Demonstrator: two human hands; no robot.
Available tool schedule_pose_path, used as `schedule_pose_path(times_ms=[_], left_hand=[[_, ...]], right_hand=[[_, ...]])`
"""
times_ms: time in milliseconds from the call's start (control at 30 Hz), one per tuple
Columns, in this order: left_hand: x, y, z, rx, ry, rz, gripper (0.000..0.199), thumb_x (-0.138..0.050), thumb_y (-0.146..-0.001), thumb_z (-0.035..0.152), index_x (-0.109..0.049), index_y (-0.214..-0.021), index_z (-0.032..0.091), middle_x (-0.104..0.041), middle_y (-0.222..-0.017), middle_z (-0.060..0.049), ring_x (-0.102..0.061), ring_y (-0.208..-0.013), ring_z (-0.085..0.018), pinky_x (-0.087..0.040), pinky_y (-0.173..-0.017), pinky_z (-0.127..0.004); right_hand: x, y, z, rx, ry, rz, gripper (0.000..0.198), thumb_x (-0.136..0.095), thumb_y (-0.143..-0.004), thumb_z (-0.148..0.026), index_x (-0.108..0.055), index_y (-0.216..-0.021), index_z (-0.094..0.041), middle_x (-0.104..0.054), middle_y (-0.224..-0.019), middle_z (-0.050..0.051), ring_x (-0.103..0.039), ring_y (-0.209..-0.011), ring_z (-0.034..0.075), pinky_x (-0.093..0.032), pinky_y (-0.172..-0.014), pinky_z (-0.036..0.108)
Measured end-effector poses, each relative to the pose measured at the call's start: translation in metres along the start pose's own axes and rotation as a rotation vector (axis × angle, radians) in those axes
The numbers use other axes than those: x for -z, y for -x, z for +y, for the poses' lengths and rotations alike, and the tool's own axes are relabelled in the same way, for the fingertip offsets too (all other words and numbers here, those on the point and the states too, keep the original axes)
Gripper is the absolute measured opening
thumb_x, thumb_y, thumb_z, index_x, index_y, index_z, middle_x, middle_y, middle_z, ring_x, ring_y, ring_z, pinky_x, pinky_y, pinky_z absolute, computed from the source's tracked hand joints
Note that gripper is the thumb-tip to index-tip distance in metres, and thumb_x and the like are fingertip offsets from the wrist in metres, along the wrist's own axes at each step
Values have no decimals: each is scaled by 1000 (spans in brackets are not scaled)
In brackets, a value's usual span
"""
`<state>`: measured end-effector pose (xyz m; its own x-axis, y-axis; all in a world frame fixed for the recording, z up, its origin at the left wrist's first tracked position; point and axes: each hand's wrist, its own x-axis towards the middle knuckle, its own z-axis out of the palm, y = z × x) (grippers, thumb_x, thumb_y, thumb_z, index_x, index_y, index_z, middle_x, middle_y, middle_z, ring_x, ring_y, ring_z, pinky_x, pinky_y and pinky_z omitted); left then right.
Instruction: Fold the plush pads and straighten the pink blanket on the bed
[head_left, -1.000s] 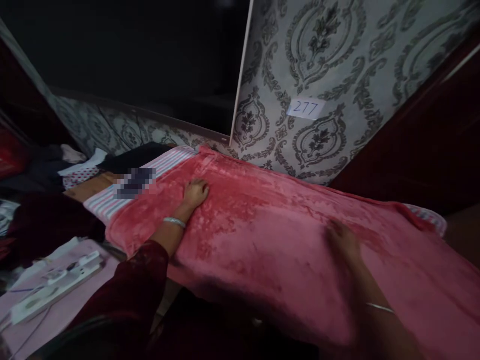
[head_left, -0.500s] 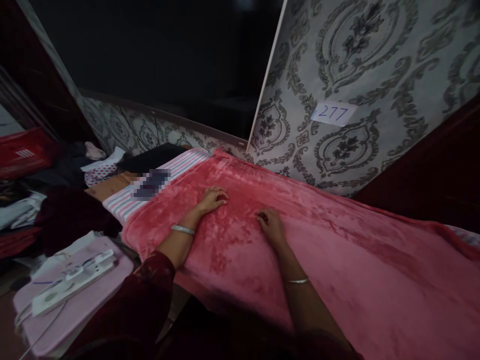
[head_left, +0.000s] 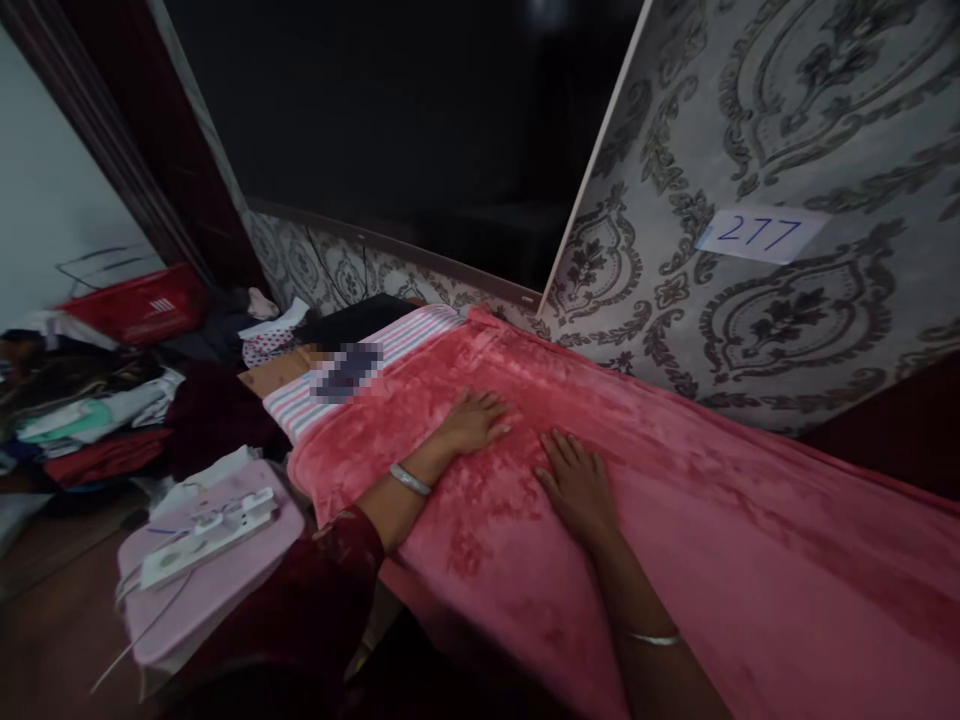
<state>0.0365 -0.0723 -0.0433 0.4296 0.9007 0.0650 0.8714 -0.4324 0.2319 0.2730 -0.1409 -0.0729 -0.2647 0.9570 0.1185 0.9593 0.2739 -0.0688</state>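
Blanket (head_left: 682, 530) under left hand (head_left: 472, 424) and right hand (head_left: 581, 487).

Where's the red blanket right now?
In the head view, the red blanket spreads from middle to right edge, under the left hand and right hand, with striped cloth at its left end.

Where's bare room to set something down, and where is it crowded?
The widest free patch of red blanket runs right from the right hand, alongside the patterned wall. A smaller one lies between the left hand and striped cloth. The pink stand is crowded by a power strip.
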Motion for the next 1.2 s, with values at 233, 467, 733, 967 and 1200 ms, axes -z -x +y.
schedule_pose_path(times_ms=[233, 467, 733, 967, 1200], left_hand=[[11, 7, -24, 420, -110, 126, 61, -34, -102, 52, -48, -152, 20, -37, -164, -14, -28, -154, -33, -16, -124, -62], [26, 16, -68, 472, -171, 136, 65, -36, -102, 53, -41, -156, 17, -32, -166, -17, -26, -155, -32, -16, -125, -56], [22, 17, -76, 427, -194, 158, 61, -37, -102, 50, -43, -156, 22, -37, -165, -13, -30, -153, -33, -18, -123, -59], [21, 16, -86, 258, -84, 246, 55, -38, -101, 39, -46, -154, 26, -48, -159, -8, -35, -151, -30, -18, -124, -60], [23, 8, -94, 93, -95, 159, 52, -38, -100, 34, -53, -149, 25, -49, -158, -6, -37, -151, -25, -19, -126, -55]], right_hand=[[5, 1, -1, -8, -2, -23, 56, -37, -105, -41, -36, -160, -28, -29, -168, 4, -24, -155, 25, -20, -123, 54], [11, 0, -4, -9, -23, -51, 56, -37, -105, -42, -37, -159, -28, -28, -168, 4, -24, -155, 26, -20, -123, 53], [10, 1, 0, -19, -55, -58, 54, -37, -105, -40, -39, -158, -28, -30, -167, 4, -26, -154, 25, -20, -123, 53], [35, -25, -50, -138, -104, -85, 53, -33, -105, -34, -42, -156, -22, -35, -165, 10, -29, -153, 28, -22, -122, 57], [35, -77, -143, 69, -233, -69, 56, -36, -106, -44, -36, -159, -29, -30, -168, 1, -23, -155, 26, -16, -125, 55]])
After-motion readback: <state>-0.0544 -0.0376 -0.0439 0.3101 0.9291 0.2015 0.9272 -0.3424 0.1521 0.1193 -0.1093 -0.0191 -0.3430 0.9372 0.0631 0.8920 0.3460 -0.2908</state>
